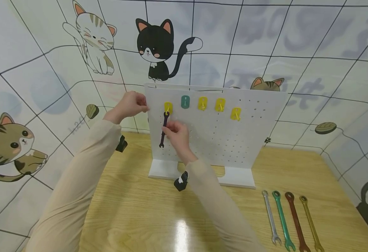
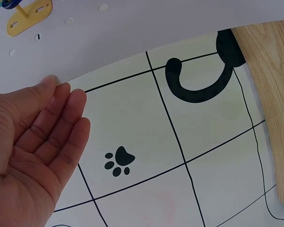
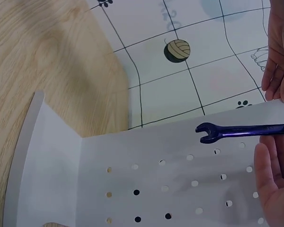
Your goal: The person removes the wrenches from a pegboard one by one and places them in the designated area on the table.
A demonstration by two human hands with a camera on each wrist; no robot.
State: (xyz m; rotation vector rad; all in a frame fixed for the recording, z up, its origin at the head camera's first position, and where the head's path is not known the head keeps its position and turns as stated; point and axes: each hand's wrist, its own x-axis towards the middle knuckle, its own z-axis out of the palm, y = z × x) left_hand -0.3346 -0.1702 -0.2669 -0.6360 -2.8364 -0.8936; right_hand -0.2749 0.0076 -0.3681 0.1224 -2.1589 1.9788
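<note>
My right hand (image 1: 178, 135) pinches a dark purple combination wrench (image 1: 165, 120) by its shank, thumb on one side and fingers on the other. The wrench hangs nearly upright before the white pegboard (image 1: 203, 140), its upper end at the leftmost yellow hook (image 1: 168, 105). In the right wrist view its open-ended jaw sticks out past my fingers. At the pegboard's left edge, my left hand (image 1: 131, 104) grips the board between thumb and fingers; the left wrist view shows the fingertips (image 2: 78, 97) right at that edge.
Right of that hook are a green hook (image 1: 185, 102) and three more yellow ones, including one lower at right (image 1: 236, 113). On the wooden table (image 1: 133, 203) lie silver (image 1: 270, 217), green (image 1: 283, 220), red-brown (image 1: 295, 220) and gold wrenches (image 1: 311, 222). A cat-patterned sheet (image 1: 228, 35) stands behind.
</note>
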